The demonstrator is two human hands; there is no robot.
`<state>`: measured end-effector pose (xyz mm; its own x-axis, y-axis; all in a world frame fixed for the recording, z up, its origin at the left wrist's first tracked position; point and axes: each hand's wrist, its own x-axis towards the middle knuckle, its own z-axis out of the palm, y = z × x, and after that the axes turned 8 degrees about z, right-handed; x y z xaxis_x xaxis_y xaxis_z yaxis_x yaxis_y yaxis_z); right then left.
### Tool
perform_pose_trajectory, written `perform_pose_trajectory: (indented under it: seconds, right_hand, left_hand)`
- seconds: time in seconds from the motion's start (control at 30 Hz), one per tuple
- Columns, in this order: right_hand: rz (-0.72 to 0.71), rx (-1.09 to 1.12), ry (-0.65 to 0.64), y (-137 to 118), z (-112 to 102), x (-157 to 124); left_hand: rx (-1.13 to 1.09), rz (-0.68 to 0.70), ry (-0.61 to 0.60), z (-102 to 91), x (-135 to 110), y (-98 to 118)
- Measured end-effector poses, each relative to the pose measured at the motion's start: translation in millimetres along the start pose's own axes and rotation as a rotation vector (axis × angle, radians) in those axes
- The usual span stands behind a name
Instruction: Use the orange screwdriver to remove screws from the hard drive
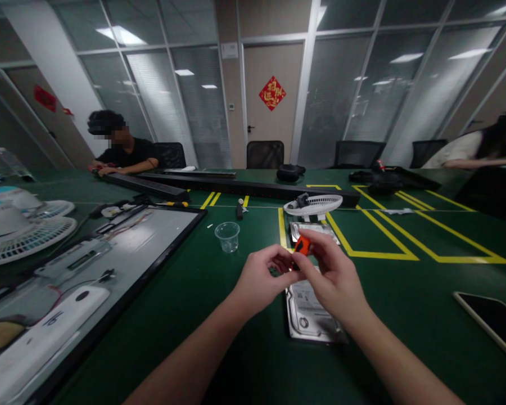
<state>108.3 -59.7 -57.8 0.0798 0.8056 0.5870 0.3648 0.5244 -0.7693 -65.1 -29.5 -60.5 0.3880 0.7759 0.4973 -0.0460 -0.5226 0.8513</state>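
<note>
A small orange-and-black tool (302,245) is pinched between the thumb and fingers of my right hand (336,274). Only its handle-like body shows, so its exact kind is unclear. My left hand (259,279) is closed in a pinch at the tool's lower end, and what its fingertips grip is hidden. Below both hands, a silver hard drive (314,318) lies flat on the green table (185,315). Just beyond them is a second hard drive (329,229), partly covered by my right fingers. A clear plastic cup (227,237) stands to the left.
A large panel with wiring (130,247) and white fan parts (21,225) occupy the left. Long black bars (236,184) and a round white grille (314,206) lie farther back. A phone (495,320) rests at right. Other people sit at the far left and far right.
</note>
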Motion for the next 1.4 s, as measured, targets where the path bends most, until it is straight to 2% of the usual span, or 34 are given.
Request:
perform_pose_trajectory:
  seconds: [0.07,0.27,0.53,0.8,0.97,1.2,1.4]
  right_hand:
    - [-0.002,-0.004,0.004,-1,0,0]
    - [0.049,0.111,-0.098,-6,-2,-3]
    - [-0.024,-0.032,-0.037,-1,-4,-2]
    - [0.037,0.088,-0.084,-5,-3,-4]
    - [0.018,0.026,-0.047,-1,-2,-2]
    - [0.039,0.077,-0.097,-3,-3,-4]
    - [0.023,0.047,-0.064,-1,-2,-2]
  left_hand:
    - [-0.003,0.013,0.007,1.0,0,0]
    - [-0.085,0.002,-0.016,1.5,-1,-4]
    - [-0.075,0.018,0.020,4.1,-1,-7]
    - [-0.103,0.003,-0.006,2.6,-1,-9]
    - [-0.097,0.015,0.014,3.0,-1,-7]
    - [-0.081,0.011,-0.004,2.7,-1,-7]
    - [-0.066,0.025,0.035,3.6,-1,-7]
